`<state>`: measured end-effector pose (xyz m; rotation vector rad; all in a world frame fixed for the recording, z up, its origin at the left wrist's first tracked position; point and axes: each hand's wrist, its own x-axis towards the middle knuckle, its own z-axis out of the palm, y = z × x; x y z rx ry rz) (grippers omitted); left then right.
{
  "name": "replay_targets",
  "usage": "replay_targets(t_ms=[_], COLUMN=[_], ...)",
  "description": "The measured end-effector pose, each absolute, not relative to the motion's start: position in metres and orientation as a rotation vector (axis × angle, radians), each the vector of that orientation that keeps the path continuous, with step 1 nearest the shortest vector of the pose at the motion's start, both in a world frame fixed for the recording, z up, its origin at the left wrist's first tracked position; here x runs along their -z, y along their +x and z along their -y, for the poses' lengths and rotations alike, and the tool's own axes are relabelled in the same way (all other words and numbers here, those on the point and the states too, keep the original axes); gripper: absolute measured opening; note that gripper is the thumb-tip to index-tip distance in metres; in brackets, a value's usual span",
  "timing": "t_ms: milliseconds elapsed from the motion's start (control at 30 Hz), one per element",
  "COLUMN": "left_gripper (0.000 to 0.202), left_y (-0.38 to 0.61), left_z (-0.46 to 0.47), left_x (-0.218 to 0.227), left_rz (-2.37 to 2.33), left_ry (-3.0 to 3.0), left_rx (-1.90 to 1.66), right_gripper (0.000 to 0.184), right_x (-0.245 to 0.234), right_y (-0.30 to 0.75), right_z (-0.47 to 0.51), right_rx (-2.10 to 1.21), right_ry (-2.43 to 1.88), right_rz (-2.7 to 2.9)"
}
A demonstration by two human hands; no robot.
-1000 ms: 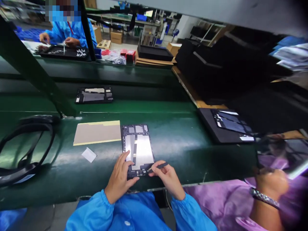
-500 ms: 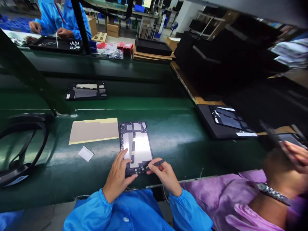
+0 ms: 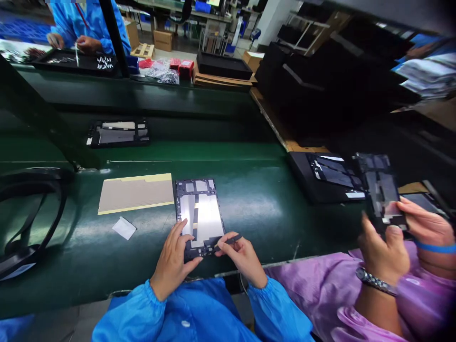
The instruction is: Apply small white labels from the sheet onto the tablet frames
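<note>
A tablet frame (image 3: 203,218) with shiny silver panels and a dark rim lies on the green bench in front of me. My left hand (image 3: 174,249) grips its lower left corner, fingers on the left edge and thumb along the bottom edge. Pinched in my right hand (image 3: 242,256) is a thin black tool (image 3: 232,239), its tip at the frame's lower right corner; its exact kind is unclear. Left of the frame lies a beige sheet (image 3: 135,194) with yellow edges. Below that sheet is a small white packet (image 3: 124,228).
To the right, a co-worker in purple holds another tablet frame (image 3: 381,185). A further one (image 3: 335,171) rests on a black foam pad (image 3: 302,185). Another frame (image 3: 119,133) lies farther back. At left stand a black strap-like loop (image 3: 59,223) and a dark post (image 3: 46,114).
The co-worker's hands have brought a tablet frame leftward into clearer view. My hands and the black tool look nearly unmoved on my frame; the view has shifted slightly.
</note>
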<state>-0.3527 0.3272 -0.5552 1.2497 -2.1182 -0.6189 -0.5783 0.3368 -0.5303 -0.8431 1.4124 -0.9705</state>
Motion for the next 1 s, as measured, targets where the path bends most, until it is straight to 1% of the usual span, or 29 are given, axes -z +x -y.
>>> replay_targets(t_ms=[1000], left_gripper=[0.038], left_y=[-0.3515], left_z=[-0.3273], left_x=[0.5551], left_rz=[2.147], left_ry=[1.252], left_rx=[0.627], right_gripper=[0.046], right_x=[0.5295], right_y=[-0.5759], right_z=[-0.3383], right_rx=[1.001], right_ry=[-0.837], right_rz=[-1.408])
